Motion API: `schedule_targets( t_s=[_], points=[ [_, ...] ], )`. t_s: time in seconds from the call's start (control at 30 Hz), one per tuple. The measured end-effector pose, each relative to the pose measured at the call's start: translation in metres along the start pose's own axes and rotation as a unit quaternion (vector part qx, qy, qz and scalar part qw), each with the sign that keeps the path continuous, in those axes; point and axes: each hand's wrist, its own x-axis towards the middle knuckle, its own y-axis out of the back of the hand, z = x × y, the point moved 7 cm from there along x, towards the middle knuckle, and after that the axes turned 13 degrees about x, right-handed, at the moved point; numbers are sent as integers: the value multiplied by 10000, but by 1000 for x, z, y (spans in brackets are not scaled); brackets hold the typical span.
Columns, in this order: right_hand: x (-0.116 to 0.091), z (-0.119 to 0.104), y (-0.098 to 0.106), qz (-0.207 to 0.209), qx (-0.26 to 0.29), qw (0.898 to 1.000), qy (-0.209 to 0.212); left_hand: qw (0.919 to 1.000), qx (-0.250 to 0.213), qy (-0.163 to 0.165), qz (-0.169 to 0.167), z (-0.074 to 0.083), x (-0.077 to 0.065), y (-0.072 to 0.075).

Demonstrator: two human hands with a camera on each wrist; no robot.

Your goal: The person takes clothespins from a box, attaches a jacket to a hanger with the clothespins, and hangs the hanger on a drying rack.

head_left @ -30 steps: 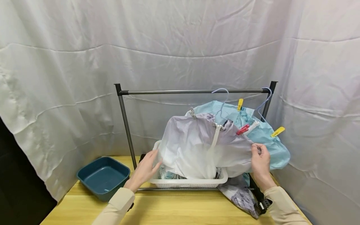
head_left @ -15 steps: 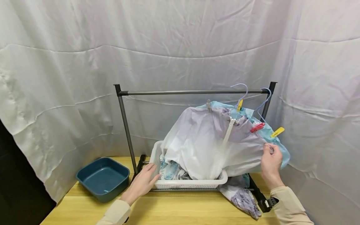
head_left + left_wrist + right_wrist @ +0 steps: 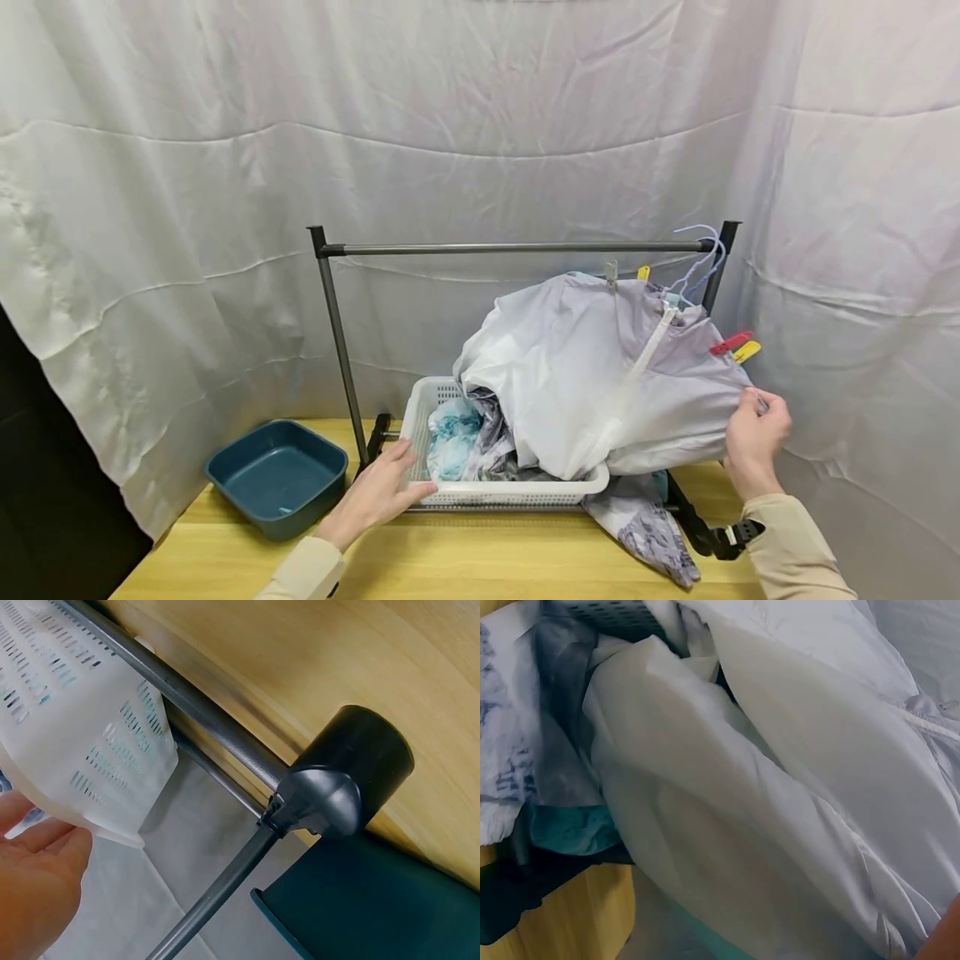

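Note:
A lilac-to-white zip jacket (image 3: pixel 555 375) hangs from a pale blue hanger (image 3: pixel 697 258) at the rack's right end, in front of a light blue garment mostly hidden behind it. My right hand (image 3: pixel 757 433) pinches the jacket's right side, pulling the cloth taut. A red clothespin (image 3: pixel 732 342) and a grey clip (image 3: pixel 611 273) are on the jacket. My left hand (image 3: pixel 378 487) is at the front left corner of a white basket (image 3: pixel 517 492), fingers extended, fingertips right at the rim (image 3: pixel 45 802). Crumpled blue-white and grey clothes (image 3: pixel 455 442) lie in the basket.
A dark metal rack (image 3: pixel 517 248) spans the wooden table (image 3: pixel 465 558). A teal basin (image 3: pixel 276 475) stands left of it. Purple-patterned cloth (image 3: pixel 652 533) hangs over the lower right bar. White curtains (image 3: pixel 450 108) close off the back and right.
My right hand has moved right with the jacket, sliding its hanger to the rack's right end. More of the basket's clothes show. My left hand has lowered slightly beside the basket.

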Motion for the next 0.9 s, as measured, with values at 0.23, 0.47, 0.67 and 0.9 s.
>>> schedule_targets(
  t_s=[0.23,0.47,0.67,0.9],
  points=[
    [4,10,9,171,-305,9994,41,10000,95,11,-9,-1,-1,-1],
    [10,9,13,507,-547,9962,446,9999,143,-43,47,-1,0,1],
    [17,7,19,884,-473,9914,838,9998,158,-123,25,-1,1,1],
    [13,3,17,926,-637,9847,1328,9999,31,106,58,-4,1,2]
  ],
)
